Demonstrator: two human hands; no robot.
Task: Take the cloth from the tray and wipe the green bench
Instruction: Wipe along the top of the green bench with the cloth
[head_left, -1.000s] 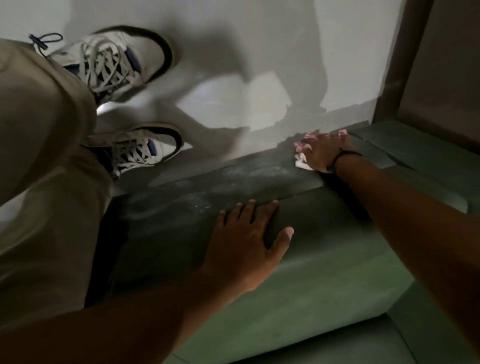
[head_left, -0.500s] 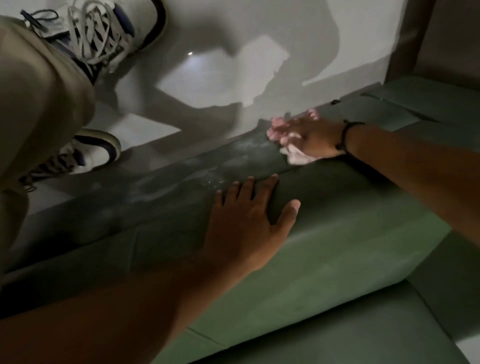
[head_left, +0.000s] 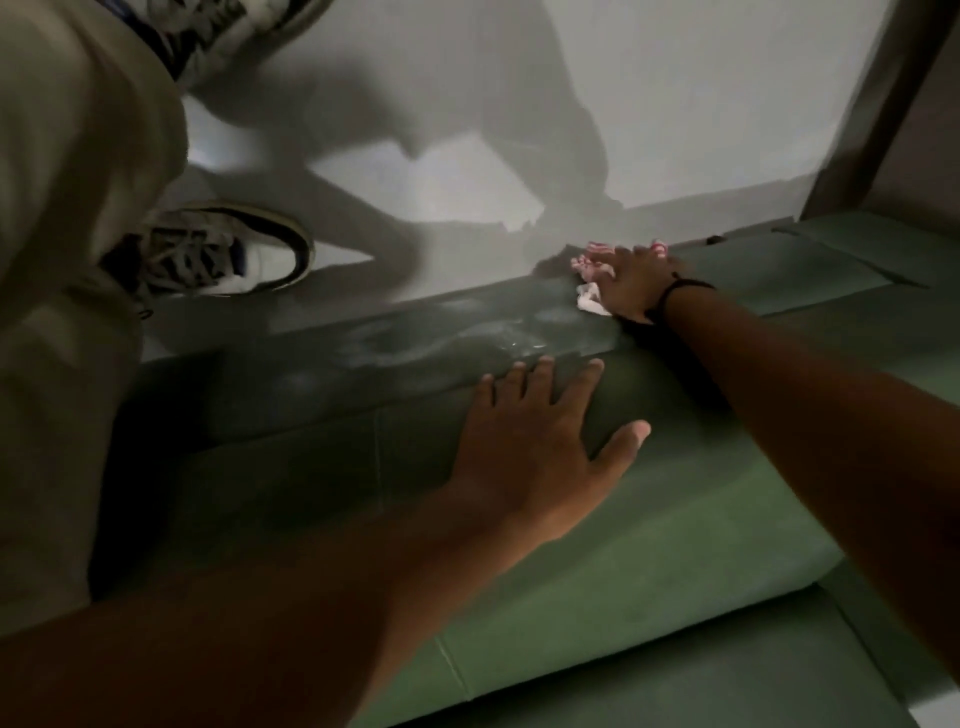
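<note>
The green bench (head_left: 649, 561) runs across the lower frame, its far edge next to the floor. My right hand (head_left: 631, 283) presses a white and pink cloth (head_left: 589, 304) flat against that far edge; most of the cloth is hidden under the palm. A black band circles the right wrist. Pale wet streaks (head_left: 457, 332) lie on the bench surface to the left of the cloth. My left hand (head_left: 535, 452) rests flat on the bench with its fingers spread and nothing in it. No tray is in view.
My beige trouser leg (head_left: 67, 260) fills the left side. A white sneaker (head_left: 234, 254) stands on the pale floor (head_left: 675, 104) beyond the bench; a second sneaker shows at the top left. A brown upright panel (head_left: 883, 104) rises at the top right.
My right hand has slid the cloth leftward along the bench's far edge, then a little back to the right. The left hand stays planted on the bench. The view has shifted with my head.
</note>
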